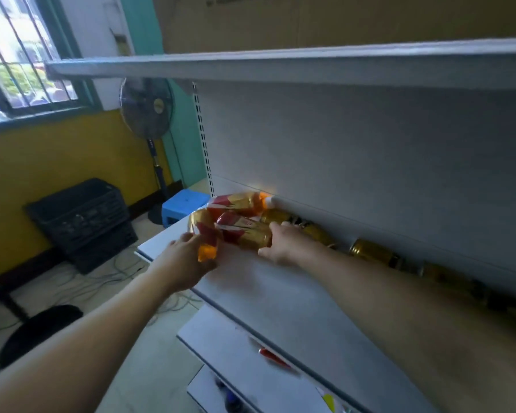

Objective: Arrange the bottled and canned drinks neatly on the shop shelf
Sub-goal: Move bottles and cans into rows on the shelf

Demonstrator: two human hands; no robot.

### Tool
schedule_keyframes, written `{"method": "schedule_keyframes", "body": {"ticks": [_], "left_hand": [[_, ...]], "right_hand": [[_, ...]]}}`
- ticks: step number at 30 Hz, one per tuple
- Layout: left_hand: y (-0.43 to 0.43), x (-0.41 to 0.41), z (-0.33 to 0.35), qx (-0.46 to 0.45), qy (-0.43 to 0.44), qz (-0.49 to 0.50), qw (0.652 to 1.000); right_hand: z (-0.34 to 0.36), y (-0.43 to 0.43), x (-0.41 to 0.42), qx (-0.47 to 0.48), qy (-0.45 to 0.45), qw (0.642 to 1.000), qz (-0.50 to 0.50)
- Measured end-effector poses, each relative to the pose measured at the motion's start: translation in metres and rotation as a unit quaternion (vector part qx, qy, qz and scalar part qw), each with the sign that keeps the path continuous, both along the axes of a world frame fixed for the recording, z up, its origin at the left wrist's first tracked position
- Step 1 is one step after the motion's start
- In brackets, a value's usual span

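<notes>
- Left hand (188, 254) grips a clear plastic bottle of amber drink with a red-and-gold label (204, 234) at the left end of the grey metal shelf (280, 293).
- Right hand (280, 245) curls round a second matching bottle (245, 234), touching the first; a third bottle (236, 202) lies behind.
- Gold metal cans (370, 251) line the back wall.
- Best done by standing each bottle upright, label forward, near the cans without knocking them.

Left grip (188, 259) and right grip (280, 244) bare, forearms (102, 332) bare throughout.
</notes>
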State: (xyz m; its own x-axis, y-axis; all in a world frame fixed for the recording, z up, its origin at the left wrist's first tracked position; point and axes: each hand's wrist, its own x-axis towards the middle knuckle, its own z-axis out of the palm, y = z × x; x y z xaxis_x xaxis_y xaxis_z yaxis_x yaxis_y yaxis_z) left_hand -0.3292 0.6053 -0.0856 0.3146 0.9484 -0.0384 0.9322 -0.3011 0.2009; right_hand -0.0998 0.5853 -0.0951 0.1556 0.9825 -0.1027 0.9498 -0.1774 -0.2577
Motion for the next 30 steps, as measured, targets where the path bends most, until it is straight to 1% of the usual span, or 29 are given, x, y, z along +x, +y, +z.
{"method": "schedule_keyframes", "body": {"ticks": [2, 4, 5, 7, 8, 9, 12, 14, 17, 19, 21, 24, 26, 28, 30], "left_hand": [[0.029, 0.001, -0.003, -0.02, -0.041, 0.049, 0.998], [0.054, 0.005, -0.007, -0.065, -0.107, 0.1, 0.987], [0.065, 0.008, -0.009, -0.106, -0.159, 0.13, 0.973], [0.08, 0.013, -0.015, -0.187, -0.266, 0.186, 0.927], [0.086, 0.015, -0.019, -0.209, -0.297, 0.199, 0.91], [0.09, 0.016, -0.024, -0.221, -0.313, 0.2, 0.902], [0.092, 0.009, -0.041, -0.22, -0.346, 0.181, 0.894], [0.085, -0.003, -0.052, -0.196, -0.381, 0.162, 0.889], [0.078, -0.019, -0.066, -0.192, -0.462, 0.128, 0.856], [0.073, -0.024, -0.07, -0.193, -0.493, 0.096, 0.843], [0.068, -0.027, -0.074, -0.179, -0.509, 0.038, 0.841], [0.053, -0.025, -0.077, -0.158, -0.491, -0.078, 0.853], [0.041, -0.016, -0.078, -0.15, -0.476, -0.15, 0.853], [0.027, 0.0, -0.078, -0.145, -0.442, -0.202, 0.862], [0.012, 0.018, -0.076, -0.158, -0.413, -0.227, 0.868]], "right_hand": [[-0.015, 0.013, -0.003, -0.008, -0.021, 1.0, -0.006], [-0.026, 0.018, -0.004, -0.004, -0.054, 0.998, -0.006], [-0.03, 0.019, -0.004, 0.0, -0.07, 0.998, -0.005], [-0.036, 0.017, -0.003, 0.005, -0.095, 0.995, -0.009], [-0.036, 0.014, -0.003, 0.007, -0.093, 0.996, -0.015], [-0.036, 0.011, -0.003, 0.006, -0.073, 0.997, -0.023], [-0.037, -0.006, -0.006, 0.016, 0.045, 0.998, -0.051], [-0.035, -0.023, -0.01, 0.053, 0.109, 0.99, -0.073], [-0.028, -0.045, -0.017, 0.154, 0.168, 0.968, -0.102], [-0.021, -0.057, -0.022, 0.215, 0.19, 0.946, -0.15], [-0.011, -0.066, -0.028, 0.268, 0.206, 0.919, -0.204], [0.011, -0.082, -0.03, 0.365, 0.232, 0.86, -0.27], [0.024, -0.095, -0.03, 0.407, 0.229, 0.831, -0.302], [0.032, -0.109, -0.032, 0.43, 0.201, 0.823, -0.311], [0.029, -0.123, -0.033, 0.451, 0.156, 0.823, -0.308]]}}
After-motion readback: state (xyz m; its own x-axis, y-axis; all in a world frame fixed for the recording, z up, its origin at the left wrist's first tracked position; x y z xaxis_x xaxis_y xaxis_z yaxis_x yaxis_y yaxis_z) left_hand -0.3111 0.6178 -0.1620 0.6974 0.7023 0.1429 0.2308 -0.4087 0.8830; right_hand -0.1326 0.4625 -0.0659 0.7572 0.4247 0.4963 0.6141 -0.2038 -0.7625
